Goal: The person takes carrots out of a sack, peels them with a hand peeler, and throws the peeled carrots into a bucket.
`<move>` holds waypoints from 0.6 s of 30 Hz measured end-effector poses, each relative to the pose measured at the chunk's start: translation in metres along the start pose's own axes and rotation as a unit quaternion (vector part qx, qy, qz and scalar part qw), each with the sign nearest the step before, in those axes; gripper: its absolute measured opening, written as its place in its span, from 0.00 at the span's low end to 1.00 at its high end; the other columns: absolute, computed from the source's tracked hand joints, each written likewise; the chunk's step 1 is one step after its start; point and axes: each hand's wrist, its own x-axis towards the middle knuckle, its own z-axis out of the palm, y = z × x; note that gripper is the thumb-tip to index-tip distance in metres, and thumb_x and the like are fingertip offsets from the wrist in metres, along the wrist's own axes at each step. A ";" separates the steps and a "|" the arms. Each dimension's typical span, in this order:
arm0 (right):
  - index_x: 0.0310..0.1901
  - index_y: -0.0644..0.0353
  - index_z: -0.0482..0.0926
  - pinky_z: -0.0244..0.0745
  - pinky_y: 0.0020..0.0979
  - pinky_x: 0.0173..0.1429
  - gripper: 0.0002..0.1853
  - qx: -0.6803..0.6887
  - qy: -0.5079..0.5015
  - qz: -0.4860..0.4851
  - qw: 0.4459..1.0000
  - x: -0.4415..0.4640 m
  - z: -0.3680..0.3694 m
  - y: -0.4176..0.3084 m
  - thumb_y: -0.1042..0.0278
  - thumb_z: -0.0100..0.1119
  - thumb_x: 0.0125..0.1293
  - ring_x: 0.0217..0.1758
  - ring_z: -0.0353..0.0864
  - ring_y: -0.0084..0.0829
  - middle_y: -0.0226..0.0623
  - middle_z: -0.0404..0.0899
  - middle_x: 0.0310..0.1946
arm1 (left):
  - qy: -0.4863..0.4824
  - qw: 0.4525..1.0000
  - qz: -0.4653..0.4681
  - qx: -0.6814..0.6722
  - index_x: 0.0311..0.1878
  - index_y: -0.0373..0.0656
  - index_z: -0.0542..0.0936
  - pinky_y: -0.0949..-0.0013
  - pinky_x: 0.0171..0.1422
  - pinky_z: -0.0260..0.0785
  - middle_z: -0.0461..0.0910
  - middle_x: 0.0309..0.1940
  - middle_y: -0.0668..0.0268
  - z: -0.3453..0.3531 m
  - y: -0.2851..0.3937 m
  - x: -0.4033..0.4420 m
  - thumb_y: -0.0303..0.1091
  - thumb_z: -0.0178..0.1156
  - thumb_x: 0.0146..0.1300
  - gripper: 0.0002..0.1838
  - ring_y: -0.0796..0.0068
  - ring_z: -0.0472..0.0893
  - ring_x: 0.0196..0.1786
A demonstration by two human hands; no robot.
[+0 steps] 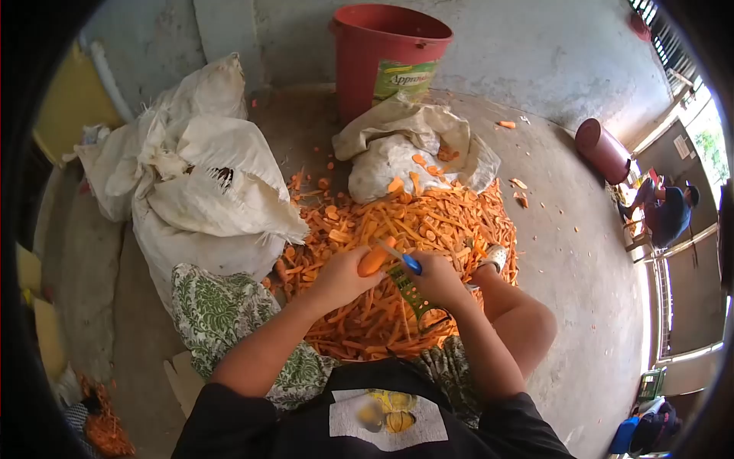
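Observation:
My left hand (344, 277) is closed around a peeled carrot (372, 262), its cut end pointing up and to the right. In my right hand (440, 280) is a knife (413, 265) with a blue handle; its blade reaches to the carrot's upper end. Whether the blade cuts in or only touches, I cannot tell. Just under the right hand lies a green slotted tool (405, 291), partly hidden, perhaps a grater. Below both hands spreads a large heap of carrot strips and round slices (367, 329).
White woven sacks (222, 199) stand at the left, and a crumpled sack (413, 145) lies behind the heap. A red bin (367, 61) is by the wall. Another red bin (600, 149) and a seated person (665, 214) are at the right.

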 end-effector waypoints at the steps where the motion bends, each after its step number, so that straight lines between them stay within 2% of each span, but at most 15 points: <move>1: 0.32 0.61 0.75 0.65 0.41 0.31 0.10 -0.003 -0.012 -0.002 1.000 0.001 0.003 0.002 0.62 0.53 0.57 0.26 0.74 0.46 0.49 0.72 0.20 | 0.009 0.999 0.033 0.015 0.38 0.40 0.74 0.65 0.34 0.65 0.75 0.27 0.59 0.000 -0.001 0.001 0.39 0.62 0.50 0.16 0.63 0.75 0.29; 2: 0.32 0.61 0.75 0.65 0.41 0.30 0.10 -0.006 -0.024 -0.004 1.000 0.001 0.004 0.003 0.63 0.52 0.58 0.24 0.73 0.46 0.49 0.72 0.19 | 0.018 0.997 0.066 0.030 0.33 0.40 0.74 0.63 0.32 0.65 0.74 0.24 0.58 0.000 -0.001 0.001 0.39 0.61 0.49 0.14 0.59 0.75 0.29; 6: 0.29 0.63 0.75 0.66 0.40 0.30 0.11 -0.005 -0.012 -0.013 1.000 -0.002 0.001 0.020 0.63 0.51 0.58 0.23 0.73 0.46 0.48 0.72 0.19 | 0.022 0.990 0.123 0.072 0.32 0.40 0.74 0.63 0.30 0.65 0.73 0.22 0.59 -0.001 0.017 -0.004 0.37 0.61 0.48 0.12 0.59 0.74 0.26; 8: 0.30 0.65 0.76 0.67 0.39 0.30 0.13 -0.066 0.005 0.108 0.992 0.006 0.012 0.047 0.62 0.51 0.59 0.23 0.73 0.44 0.47 0.74 0.20 | -0.040 0.979 0.194 0.047 0.36 0.42 0.74 0.68 0.35 0.66 0.73 0.27 0.61 -0.001 0.028 -0.009 0.36 0.64 0.48 0.14 0.66 0.74 0.30; 9: 0.30 0.65 0.76 0.67 0.39 0.30 0.13 -0.063 0.010 0.109 0.992 0.008 0.015 0.051 0.62 0.51 0.59 0.23 0.73 0.44 0.47 0.74 0.20 | -0.042 0.978 0.197 0.051 0.36 0.42 0.74 0.68 0.35 0.66 0.73 0.27 0.61 -0.001 0.031 -0.009 0.36 0.64 0.48 0.14 0.66 0.74 0.30; 11: 0.28 0.66 0.75 0.66 0.36 0.32 0.14 -0.008 -0.086 0.201 0.976 0.007 0.021 0.055 0.60 0.54 0.57 0.24 0.74 0.37 0.46 0.72 0.18 | 0.049 0.933 0.348 0.077 0.39 0.44 0.75 0.68 0.39 0.65 0.71 0.34 0.63 0.003 0.039 -0.010 0.36 0.65 0.48 0.15 0.67 0.73 0.39; 12: 0.35 0.64 0.77 0.68 0.36 0.31 0.14 -0.008 -0.118 0.167 0.979 0.012 0.033 0.060 0.60 0.50 0.60 0.24 0.75 0.36 0.43 0.76 0.22 | 0.048 0.933 0.348 0.078 0.39 0.44 0.75 0.68 0.39 0.65 0.71 0.34 0.63 0.003 0.037 -0.011 0.36 0.65 0.48 0.15 0.67 0.73 0.39; 13: 0.35 0.64 0.77 0.68 0.36 0.31 0.14 -0.008 -0.119 0.167 0.979 0.013 0.054 0.069 0.60 0.50 0.60 0.24 0.75 0.36 0.43 0.76 0.22 | 0.034 0.949 0.302 0.085 0.40 0.45 0.75 0.67 0.41 0.65 0.70 0.36 0.64 0.005 0.034 -0.012 0.36 0.65 0.47 0.16 0.67 0.71 0.43; 14: 0.36 0.64 0.77 0.68 0.34 0.32 0.14 0.153 -0.087 0.106 0.979 0.013 0.078 0.078 0.60 0.50 0.61 0.27 0.75 0.32 0.40 0.76 0.25 | 0.021 0.962 0.255 0.092 0.41 0.45 0.75 0.67 0.44 0.64 0.69 0.38 0.65 0.007 0.031 -0.013 0.36 0.66 0.47 0.17 0.67 0.69 0.46; 15: 0.38 0.65 0.77 0.68 0.32 0.34 0.14 0.310 -0.055 0.043 0.948 0.013 0.091 0.080 0.60 0.50 0.61 0.30 0.75 0.29 0.37 0.77 0.28 | 0.022 0.963 0.253 0.092 0.41 0.45 0.75 0.67 0.44 0.64 0.69 0.38 0.65 0.010 0.029 -0.013 0.36 0.66 0.47 0.17 0.67 0.69 0.46; 16: 0.38 0.65 0.77 0.68 0.32 0.34 0.14 0.310 -0.056 0.042 0.948 0.011 0.084 0.062 0.60 0.50 0.61 0.30 0.75 0.29 0.37 0.77 0.28 | 0.025 0.968 0.243 0.047 0.42 0.44 0.75 0.67 0.45 0.65 0.69 0.38 0.65 0.014 0.027 -0.011 0.34 0.66 0.47 0.18 0.67 0.70 0.45; 18: 0.40 0.65 0.75 0.67 0.27 0.36 0.13 0.469 0.003 0.147 0.871 0.007 0.065 0.032 0.62 0.50 0.61 0.33 0.73 0.24 0.33 0.75 0.32 | 0.027 0.972 0.233 0.004 0.44 0.44 0.74 0.67 0.45 0.65 0.70 0.37 0.65 0.013 0.024 -0.008 0.32 0.66 0.47 0.19 0.67 0.71 0.44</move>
